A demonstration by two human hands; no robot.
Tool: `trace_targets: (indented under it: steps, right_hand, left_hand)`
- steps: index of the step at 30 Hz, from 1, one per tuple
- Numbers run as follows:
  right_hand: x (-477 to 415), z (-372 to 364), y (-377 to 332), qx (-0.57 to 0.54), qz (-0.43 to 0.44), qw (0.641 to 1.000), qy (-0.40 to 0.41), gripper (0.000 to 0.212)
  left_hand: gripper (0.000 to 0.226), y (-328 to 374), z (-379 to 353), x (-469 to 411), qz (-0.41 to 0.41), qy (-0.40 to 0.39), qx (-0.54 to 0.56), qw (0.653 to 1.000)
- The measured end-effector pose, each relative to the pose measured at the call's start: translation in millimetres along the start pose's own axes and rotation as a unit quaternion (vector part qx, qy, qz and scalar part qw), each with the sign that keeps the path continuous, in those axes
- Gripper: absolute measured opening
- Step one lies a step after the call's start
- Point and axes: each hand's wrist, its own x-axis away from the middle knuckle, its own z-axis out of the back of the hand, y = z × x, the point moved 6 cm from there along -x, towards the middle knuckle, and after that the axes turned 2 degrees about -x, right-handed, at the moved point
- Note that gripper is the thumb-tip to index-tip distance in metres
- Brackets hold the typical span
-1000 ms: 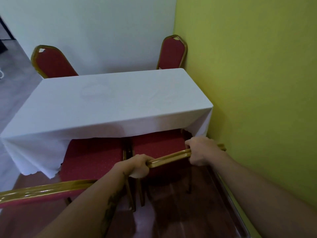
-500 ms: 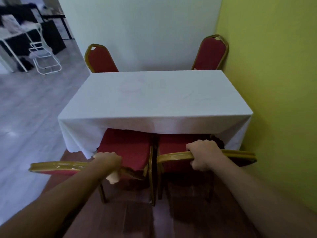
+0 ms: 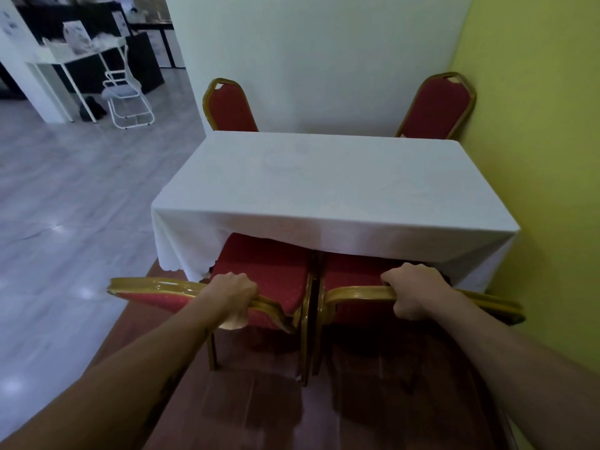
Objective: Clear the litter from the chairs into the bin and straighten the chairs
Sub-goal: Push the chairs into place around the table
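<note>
Two red chairs with gold frames stand side by side at the near edge of the table, seats partly under the white tablecloth (image 3: 331, 228). My left hand (image 3: 235, 295) grips the gold top rail of the near left chair (image 3: 266, 271). My right hand (image 3: 414, 292) grips the top rail of the near right chair (image 3: 354, 274). Two more red chairs stand at the far side, the far left chair (image 3: 229, 107) and the far right chair (image 3: 438, 107). No litter or bin shows in view.
A yellow-green wall (image 3: 535, 157) runs close along the right of the table. A white wall is behind it. Grey tiled floor (image 3: 65, 206) spreads to the left, with a white folding chair (image 3: 125, 95) and a white desk far back left.
My left hand left the right chair's rail and took the left chair's rail. The view swung left, showing both near chairs side by side and the room at left.
</note>
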Motion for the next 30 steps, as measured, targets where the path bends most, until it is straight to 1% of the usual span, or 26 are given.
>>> trace_targets:
  steps: [5, 9, 12, 15, 18, 19, 21, 25, 27, 28, 30]
  right_hand:
    - [-1, 1, -9, -0.004, -0.026, 1.000, -0.010, 0.019]
    - [-3, 3, -27, -0.003, -0.064, 0.998, -0.029, 0.028]
    - [2, 2, -36, -0.002, -0.109, 0.992, -0.070, 0.031]
    - [-1, 16, -60, -0.024, -0.141, 0.986, -0.087, 0.038]
    - [-15, 40, -103, -0.089, -0.132, 0.986, -0.059, 0.051]
    - [-28, 51, -127, -0.110, -0.118, 0.986, -0.033, 0.053]
    - [-48, 67, -163, -0.153, -0.094, 0.984, 0.001, 0.053]
    - [-101, 105, -258, -0.208, -0.017, 0.977, 0.029, 0.048]
    - [-126, 118, -298, -0.221, 0.008, 0.975, 0.030, 0.045]
    - [-146, 128, -324, -0.223, 0.026, 0.974, 0.030, 0.044]
    - [-171, 141, -355, -0.226, 0.042, 0.973, 0.020, 0.041]
  left_hand:
    - [0.020, 1, -1, 6, -0.031, 0.037, -0.007, 0.999]
    - [0.024, -4, -2, 8, -0.056, 0.061, -0.001, 0.997]
    - [0.025, -5, -4, 12, -0.092, 0.060, 0.036, 0.993]
    - [0.021, -33, 8, 20, -0.118, 0.065, 0.125, 0.983]
    - [0.041, -79, 16, 30, -0.128, 0.044, 0.251, 0.958]
    - [0.043, -108, 15, 33, -0.121, 0.044, 0.292, 0.948]
    - [0.038, -153, 12, 37, -0.101, 0.047, 0.347, 0.931]
    - [0.032, -267, 4, 53, -0.038, 0.063, 0.385, 0.920]
    - [0.031, -317, 3, 64, 0.001, 0.079, 0.388, 0.918]
    - [0.031, -352, 1, 71, 0.028, 0.091, 0.393, 0.915]
    - [0.033, -396, -2, 79, 0.063, 0.100, 0.407, 0.906]
